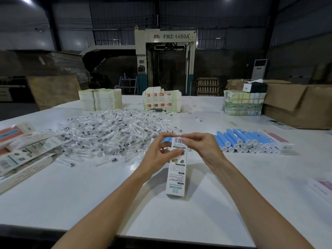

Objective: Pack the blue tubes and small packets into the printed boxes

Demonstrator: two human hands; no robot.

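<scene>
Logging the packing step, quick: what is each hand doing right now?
Left hand: closed on the upper part of the printed box.
Right hand: fingers pinching the box's top end, by the barcode.

Dim hall, overhead glare, warped edges

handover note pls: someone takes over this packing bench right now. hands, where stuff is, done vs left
Left hand and right hand: both hold the top of one upright printed box standing on the table; a blue tube shows at its open top.
Blue tubes stack: right of the hands.
Small packets pile: left of centre.
Finished-looking boxes: far left; whether they are filled can't be seen.
Flat box stacks: far side.
Left: close this box, then pack the many remaining tubes and packets.
</scene>
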